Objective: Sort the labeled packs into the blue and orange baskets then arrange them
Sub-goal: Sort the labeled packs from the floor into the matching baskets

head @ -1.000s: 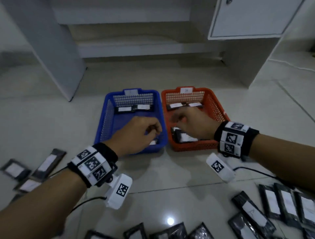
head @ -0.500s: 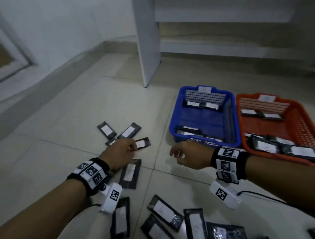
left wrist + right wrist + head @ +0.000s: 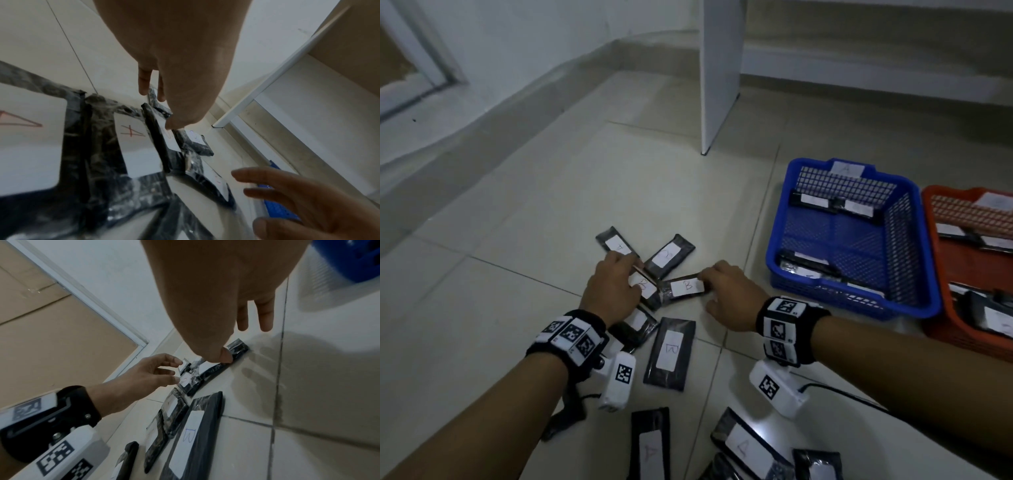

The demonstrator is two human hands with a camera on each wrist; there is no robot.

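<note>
**A:** While the right hand (image 3: pixel 732 297) has its fingers (image 3: pixel 714 269) straight on the far end of the pack labeled B (image 3: pixel 686 287) and the thumb low by its near edge, is that a hold?

**B:** Not a full one, I judge. It presses more than pinches. The left hand (image 3: pixel 610 289) lies with relaxed fingers (image 3: pixel 619 257) over a second B pack (image 3: pixel 644 287), which overlaps the first, and its thumb touches the label in the left wrist view.

**A:** So what could go wrong?

**B:** These packs look slick and thin on the tiled floor (image 3: pixel 517 240). Lift one and the overlapping neighbour may drag or slide. The A pack (image 3: pixel 618 246) just beyond the left fingers could get swept along, and a misread label would land a pack in the wrong basket.

**A:** And the baskets?

**B:** The blue basket (image 3: pixel 914 240), tagged A, holds two packs along its far wall and a few at its near end. The orange basket (image 3: pixel 931 260) touches it on the right, with packs at both ends; its tag is unreadable. More packs lie loose near the wrists.
</note>
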